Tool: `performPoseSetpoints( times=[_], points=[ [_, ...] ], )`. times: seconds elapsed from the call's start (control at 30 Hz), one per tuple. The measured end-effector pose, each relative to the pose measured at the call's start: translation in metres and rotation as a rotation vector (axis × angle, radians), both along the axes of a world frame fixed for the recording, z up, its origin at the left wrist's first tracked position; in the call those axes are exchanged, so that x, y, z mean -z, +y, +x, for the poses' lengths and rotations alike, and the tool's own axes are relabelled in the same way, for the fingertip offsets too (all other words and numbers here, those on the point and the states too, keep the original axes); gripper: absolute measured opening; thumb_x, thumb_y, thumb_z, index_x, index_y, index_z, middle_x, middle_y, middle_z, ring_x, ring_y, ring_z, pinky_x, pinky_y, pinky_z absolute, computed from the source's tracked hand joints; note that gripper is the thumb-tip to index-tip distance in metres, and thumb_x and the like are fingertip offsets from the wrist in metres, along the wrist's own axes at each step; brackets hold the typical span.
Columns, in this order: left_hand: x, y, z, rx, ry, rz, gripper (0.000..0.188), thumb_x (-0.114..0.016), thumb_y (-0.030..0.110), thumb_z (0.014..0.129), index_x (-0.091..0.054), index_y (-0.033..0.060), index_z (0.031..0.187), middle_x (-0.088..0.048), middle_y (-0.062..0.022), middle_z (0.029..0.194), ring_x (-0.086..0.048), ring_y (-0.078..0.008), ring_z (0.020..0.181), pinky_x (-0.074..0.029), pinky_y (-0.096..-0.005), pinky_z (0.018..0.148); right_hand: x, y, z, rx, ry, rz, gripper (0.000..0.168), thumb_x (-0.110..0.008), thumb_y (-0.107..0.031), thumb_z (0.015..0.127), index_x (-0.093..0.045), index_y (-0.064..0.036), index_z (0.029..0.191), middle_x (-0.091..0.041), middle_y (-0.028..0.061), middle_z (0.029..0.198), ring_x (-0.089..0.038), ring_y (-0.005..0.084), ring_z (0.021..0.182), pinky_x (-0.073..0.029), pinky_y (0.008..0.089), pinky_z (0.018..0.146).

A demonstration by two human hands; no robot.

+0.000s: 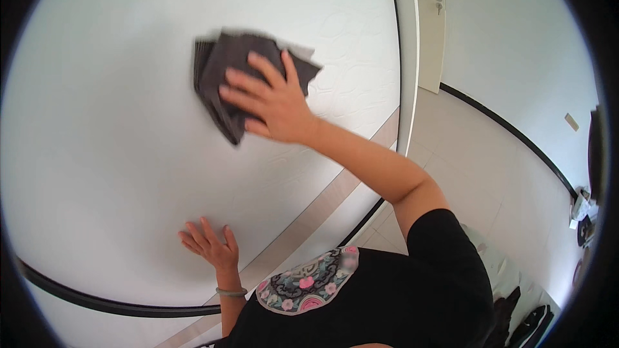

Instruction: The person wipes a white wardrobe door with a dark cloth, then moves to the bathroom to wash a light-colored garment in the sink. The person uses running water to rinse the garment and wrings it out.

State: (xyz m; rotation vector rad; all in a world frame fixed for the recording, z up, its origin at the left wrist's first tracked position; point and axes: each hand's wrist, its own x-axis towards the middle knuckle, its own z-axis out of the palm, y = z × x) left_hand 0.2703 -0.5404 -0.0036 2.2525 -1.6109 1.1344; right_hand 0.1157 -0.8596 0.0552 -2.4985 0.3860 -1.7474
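My right hand [275, 101] lies with spread fingers over a dark grey-brown cloth [242, 58], flat against a glossy white panel [121, 106] with a faint raised pattern. The cloth is folded in layers and its corners stick out around the fingers. Lower down, my left hand [213, 246] rests on the same panel with its fingers apart and nothing in it. A bracelet [231, 292] circles the left wrist. A beige band [309, 217] crosses the panel diagonally below the cloth.
A black edge strip [121, 308] borders the panel. At the upper right stands a cream door [429, 34] with a lever handle and keys. Beyond lie a pale tiled floor [464, 169] and a white wall with black skirting [512, 130]. Dark items [532, 321] lie at the lower right.
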Motion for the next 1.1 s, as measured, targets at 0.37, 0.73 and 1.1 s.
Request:
performPoseSetpoints(
  times=[0.37,0.73,1.1],
  points=[
    [0.005,-0.026,-0.017,0.045,-0.053,0.065,0.063,-0.054,0.034,0.089,-0.034,0.0044,0.140,-0.017,-0.0213,0.150,-0.008,-0.0458,0.138,-0.010,-0.0581,0.108,0.036,-0.166,-0.073,0.567,-0.386,0.284,0.039,-0.050,-0.034,0.087,-0.057,0.004,0.095,-0.046,0.0187,0.133,-0.030,0.0358,0.131,-0.020,0.0556,0.104],
    [-0.002,-0.008,-0.005,-0.031,-0.038,0.054,0.065,-0.054,0.036,0.088,-0.034,0.0027,0.139,-0.015,-0.0246,0.150,-0.002,-0.0479,0.138,-0.004,-0.0599,0.108,0.114,-0.111,-0.086,0.420,-0.417,0.637,0.040,-0.048,-0.018,0.088,-0.049,0.008,0.118,-0.047,0.0254,0.123,-0.040,0.0429,0.112,-0.028,0.0492,0.098],
    [0.006,-0.004,-0.020,-0.019,-0.020,0.092,0.068,-0.053,0.036,0.089,-0.029,0.0011,0.141,-0.009,-0.0236,0.151,0.001,-0.0464,0.139,-0.004,-0.0592,0.108,0.011,-0.142,-0.086,0.372,-0.174,0.127,0.038,-0.055,-0.032,0.084,-0.058,0.005,0.090,-0.034,0.0150,0.143,-0.025,0.0397,0.132,-0.017,0.0578,0.105]
  ],
)
